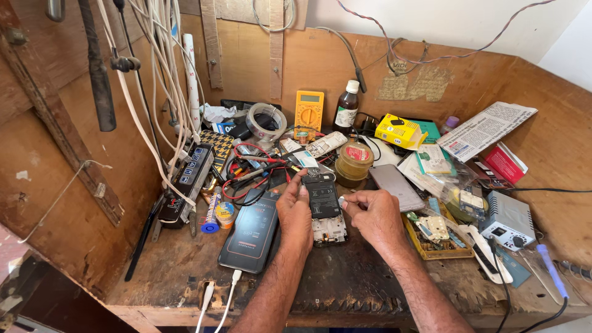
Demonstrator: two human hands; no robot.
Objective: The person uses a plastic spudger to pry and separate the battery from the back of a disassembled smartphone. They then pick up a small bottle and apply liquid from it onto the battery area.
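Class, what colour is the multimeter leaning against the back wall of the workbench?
Yellow-orange, with a pale grey screen; the multimeter shows best in the head view, the only one.

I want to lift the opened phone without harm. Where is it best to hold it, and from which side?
Probably the opened phone by its two long edges, from above. It lies flat, back open, with battery and boards exposed, so keep fingers off the middle. The left hand and right hand already flank those edges.
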